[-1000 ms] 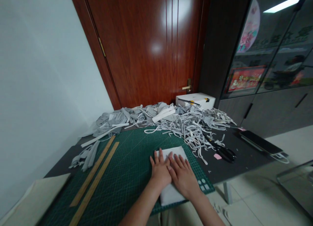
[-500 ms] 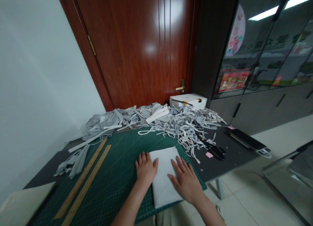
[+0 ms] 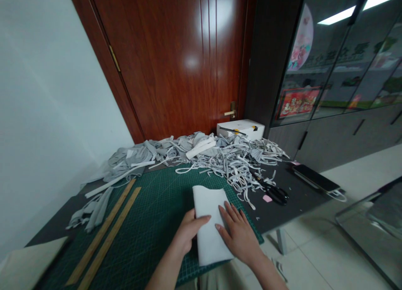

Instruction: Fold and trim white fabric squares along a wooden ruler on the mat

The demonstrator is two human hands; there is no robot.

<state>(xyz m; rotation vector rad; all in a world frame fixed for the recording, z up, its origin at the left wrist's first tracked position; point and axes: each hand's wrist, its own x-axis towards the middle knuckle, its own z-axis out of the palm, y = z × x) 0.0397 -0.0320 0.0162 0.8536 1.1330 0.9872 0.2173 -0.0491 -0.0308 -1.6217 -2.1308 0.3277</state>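
While the left hand (image 3: 188, 229) held the nine o'clock edge of the folded white cloth rectangle (image 3: 211, 244) between its thumb on top and fingers largely hidden underneath, the right hand (image 3: 239, 235) lay open, fingers slightly spread, on its three o'clock side. From the cloth, which rested on the green gridded cutting mat (image 3: 157, 206) with its left edge raised, two long tan strips (image 3: 109, 244) lay towards nine o'clock, a tangled heap of grey and white fabric scraps (image 3: 226, 156) at twelve, and black-handled scissors (image 3: 278, 194) at two on the dark desk (image 3: 273, 216).
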